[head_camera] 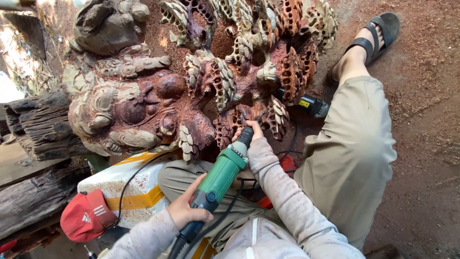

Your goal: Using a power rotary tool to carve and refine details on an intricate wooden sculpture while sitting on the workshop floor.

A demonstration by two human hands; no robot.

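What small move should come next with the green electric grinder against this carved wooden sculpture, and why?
Probably ease the green electric grinder tip slightly forward: the right hand steers its nose at the scaled, reddish carved wooden sculpture, while the left hand grips the rear.

Hidden or cut off:
- Green power tool [221, 175] — working tip lost in the wood carving [201, 72], nose under the right hand [249, 134]; rear grip covered by the left hand [184, 211].
- Carving — top runs past the upper edge.
- Second tool [310, 105] — mostly behind the carving.
- Red cap [86, 216] — marking too small to tell.
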